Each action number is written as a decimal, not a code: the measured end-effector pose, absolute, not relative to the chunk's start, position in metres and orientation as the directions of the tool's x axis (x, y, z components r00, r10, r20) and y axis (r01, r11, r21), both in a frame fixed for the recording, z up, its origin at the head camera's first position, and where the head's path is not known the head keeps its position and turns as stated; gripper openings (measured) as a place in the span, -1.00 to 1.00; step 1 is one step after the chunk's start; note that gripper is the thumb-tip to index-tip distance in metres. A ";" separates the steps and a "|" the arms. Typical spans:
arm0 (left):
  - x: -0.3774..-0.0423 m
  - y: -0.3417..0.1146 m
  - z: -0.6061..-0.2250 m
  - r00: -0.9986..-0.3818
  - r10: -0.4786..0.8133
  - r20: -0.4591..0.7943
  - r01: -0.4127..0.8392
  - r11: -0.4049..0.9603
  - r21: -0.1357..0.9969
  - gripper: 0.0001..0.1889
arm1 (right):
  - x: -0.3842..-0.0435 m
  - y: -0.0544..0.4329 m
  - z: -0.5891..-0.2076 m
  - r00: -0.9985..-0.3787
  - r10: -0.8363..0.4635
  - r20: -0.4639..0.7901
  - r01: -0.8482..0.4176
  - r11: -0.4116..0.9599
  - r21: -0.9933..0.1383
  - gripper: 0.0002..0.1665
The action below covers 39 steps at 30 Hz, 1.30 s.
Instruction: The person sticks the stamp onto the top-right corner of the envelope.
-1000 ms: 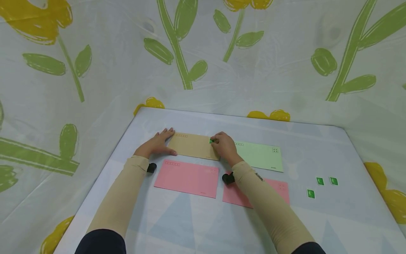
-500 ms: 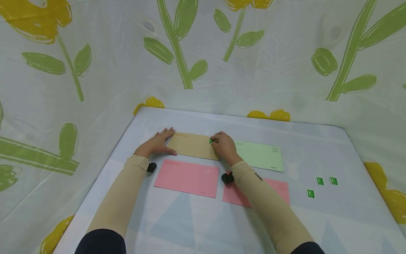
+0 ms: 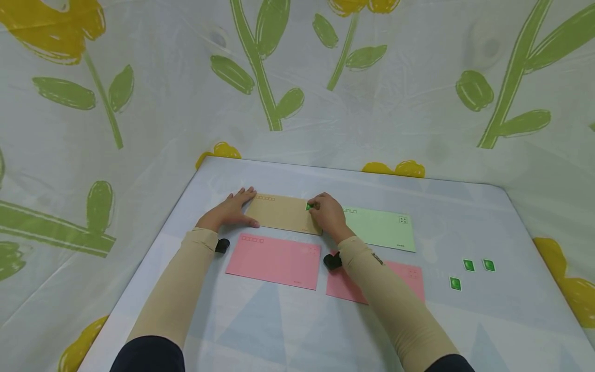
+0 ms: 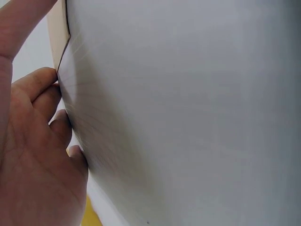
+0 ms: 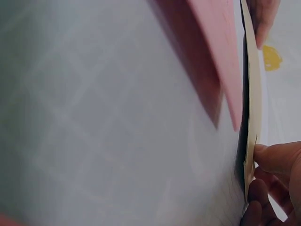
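Note:
A tan envelope (image 3: pixel 283 213) lies at the back left of the table. My left hand (image 3: pixel 229 212) rests at its left end, fingers spread and thumb at the lower corner. In the left wrist view, the fingertips of this hand (image 4: pixel 37 136) press against the tabletop beside the envelope (image 4: pixel 57 35). At the envelope's upper right corner, my right hand (image 3: pixel 329 214) pinches a small green stamp (image 3: pixel 309 206), partly hidden by the fingers. The right wrist view has my right thumb (image 5: pixel 273 155) on the tan envelope (image 5: pixel 254 99) near its end; the stamp is hidden there.
Right of the tan envelope lies a light green envelope (image 3: pixel 378 228). Nearer are a pink envelope (image 3: pixel 274 261) and a second pink envelope (image 3: pixel 404 276), partly under my right forearm. Three green stamps, one of them the nearest stamp (image 3: pixel 455 283), lie at the table's right.

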<state>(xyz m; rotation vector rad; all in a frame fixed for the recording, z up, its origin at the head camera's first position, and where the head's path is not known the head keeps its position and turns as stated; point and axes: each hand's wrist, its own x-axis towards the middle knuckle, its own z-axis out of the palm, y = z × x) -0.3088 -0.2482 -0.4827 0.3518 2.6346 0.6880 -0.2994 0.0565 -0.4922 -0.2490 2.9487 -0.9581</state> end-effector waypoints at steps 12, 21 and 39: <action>-0.308 -0.248 -0.482 -0.892 0.336 -0.302 0.138 0.840 0.524 0.23 | -0.300 0.057 -0.494 -0.986 -0.164 0.033 -0.151 0.784 -0.602 -0.75; -0.308 -0.248 -0.482 -0.893 0.332 -0.305 0.137 0.844 0.519 0.22 | -0.298 0.058 -0.494 -0.986 -0.162 0.042 -0.152 0.762 -0.630 -0.70; -0.309 -0.250 -0.485 -0.894 0.319 -0.315 0.123 0.850 0.512 0.25 | -0.299 0.058 -0.496 -0.985 -0.163 0.061 -0.166 0.775 -0.610 -0.74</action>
